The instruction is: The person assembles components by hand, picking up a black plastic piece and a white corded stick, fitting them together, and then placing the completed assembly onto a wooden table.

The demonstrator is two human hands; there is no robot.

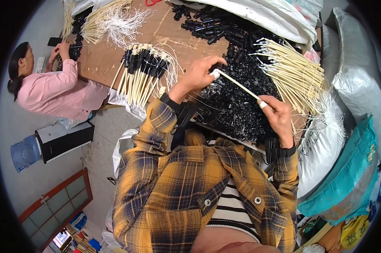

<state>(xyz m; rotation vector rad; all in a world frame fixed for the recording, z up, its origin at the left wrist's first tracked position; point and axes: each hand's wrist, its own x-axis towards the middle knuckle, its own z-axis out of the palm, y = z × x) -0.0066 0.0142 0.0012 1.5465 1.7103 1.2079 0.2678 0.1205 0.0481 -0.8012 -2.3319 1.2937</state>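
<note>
Partially, the left hand (201,74) conceals a small black fitting (218,66); its outline is hard to make out, and whether the cream rod (240,85) is seated in it cannot be determined. The rod's lower-right end is covered by the right hand (277,114). At the top edge, a white sack (258,19) is cut off and overlaps part of the pile of black parts (241,103).

The rod is located between the two hands, above the pile on the tabletop (161,27). Its long axis runs diagonally: one end points up and left to the left hand, the other down and right to the right hand.

Left hand: back upward, directed right, forearm rising from the lower left; fingers closed on the fitting at the rod's upper end. Right hand: directed up and left, forearm rising from below; thumb and fingers clamped on the rod near its lower end. White covers are fitted on digits of both hands.

Right of the pile lies a bundle of cream rods (293,74); left of it, a group of rods with black fittings (142,69).
</note>
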